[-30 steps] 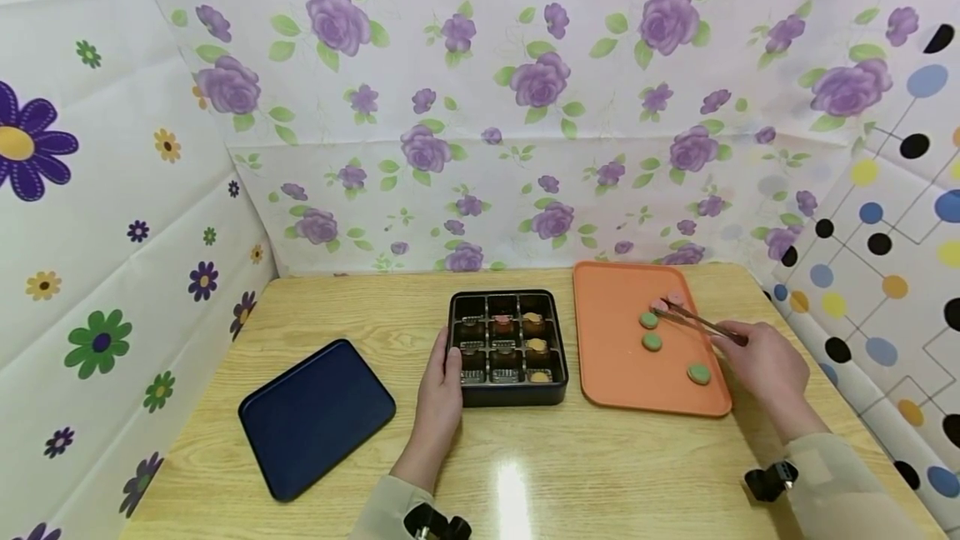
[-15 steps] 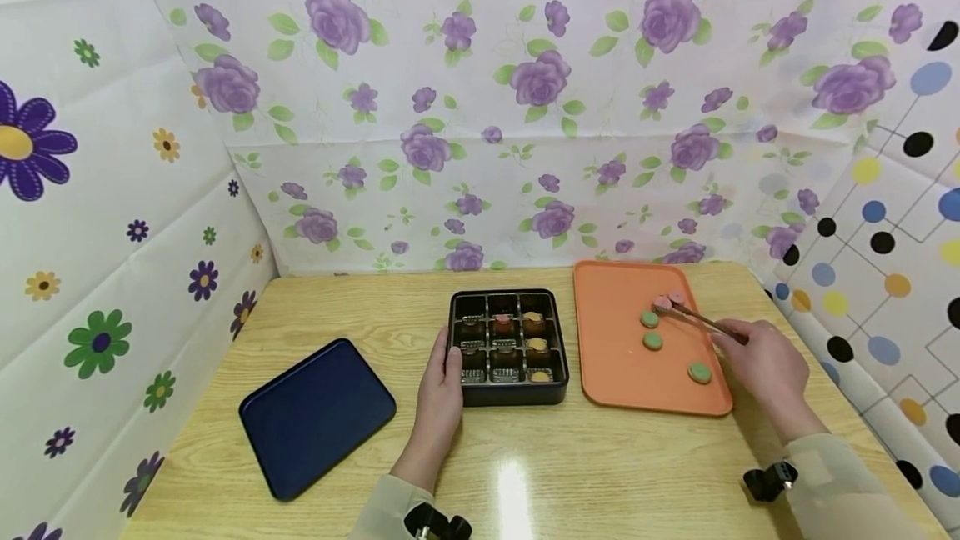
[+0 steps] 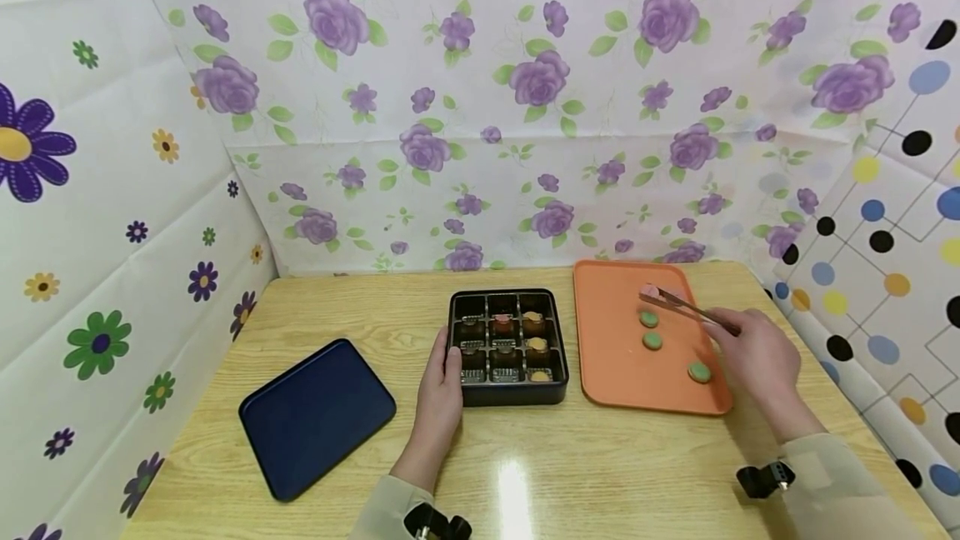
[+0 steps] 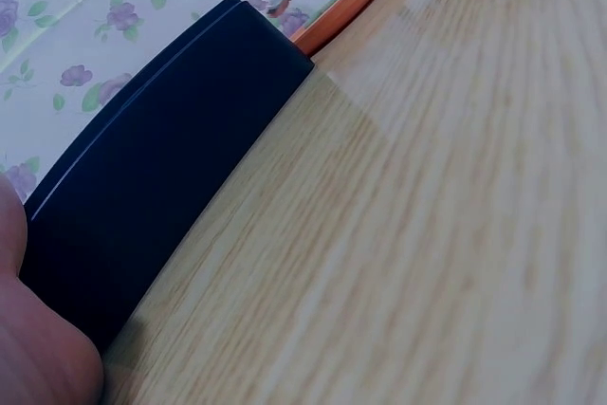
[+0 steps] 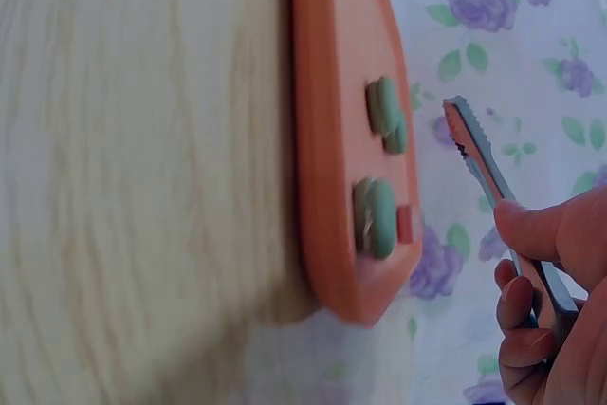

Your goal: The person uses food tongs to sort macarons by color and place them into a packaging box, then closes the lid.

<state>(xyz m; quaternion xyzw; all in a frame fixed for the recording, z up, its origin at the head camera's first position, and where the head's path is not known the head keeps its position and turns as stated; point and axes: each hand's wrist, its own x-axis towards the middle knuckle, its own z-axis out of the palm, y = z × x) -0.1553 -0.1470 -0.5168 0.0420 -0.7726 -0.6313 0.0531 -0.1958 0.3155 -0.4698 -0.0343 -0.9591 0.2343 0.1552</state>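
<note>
My left hand [image 3: 441, 394] rests along the left side of a dark box [image 3: 513, 395], fingers straight against its wall and thumb at the rim. Clear plastic compartments fill the box. Orange macarons [image 3: 537, 345] sit in the right column and a pink macaron [image 3: 502, 320] in the middle of the back row. My right hand [image 3: 761, 357] grips metal tongs [image 5: 503, 192] over the orange tray [image 3: 615, 373]. A pink macaron [image 3: 649, 292] shows at the tong tips in the head view. Three green macarons [image 3: 652, 341] lie on the tray beneath.
A dark blue lid-like tray [image 3: 318, 419] lies at an angle on the left of the wooden table [image 3: 585, 473]. Flowered cloth [image 3: 420, 215] stands behind the table, with patterned cloth on both sides. Another pink piece [image 5: 406, 225] is on the orange tray.
The tongs have closed on a pink macaron and moved up and left with it, away from the other pink one. The left hand and box have stayed put.
</note>
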